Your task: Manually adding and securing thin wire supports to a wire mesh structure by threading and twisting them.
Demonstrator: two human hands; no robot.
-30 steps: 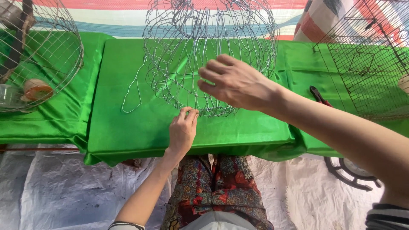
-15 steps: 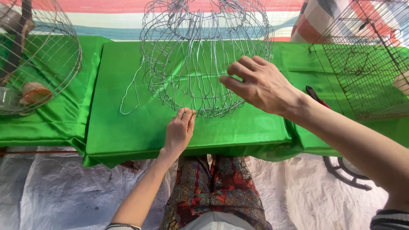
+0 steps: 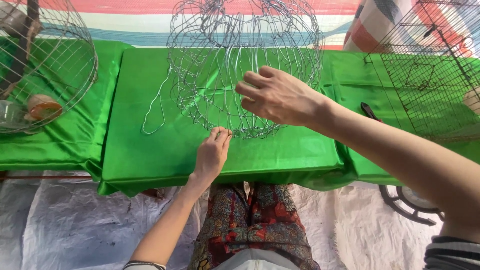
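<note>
Head view: rounded wire cage frame (image 3: 245, 70) stands mid-table on green cloth (image 3: 140, 155) — woven, unfinished, wire trailing. Left hand (image 3: 212, 155) pinches its lower rim; right hand (image 3: 280, 97), fingers loosely spread, touches its side.

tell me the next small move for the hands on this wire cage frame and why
Probably close the right hand onto a wire of the wire cage frame: its fingers are spread and open at the frame's side, while the left hand pinches the bottom rim against the green cloth. A second grip would likely steady it.
</note>
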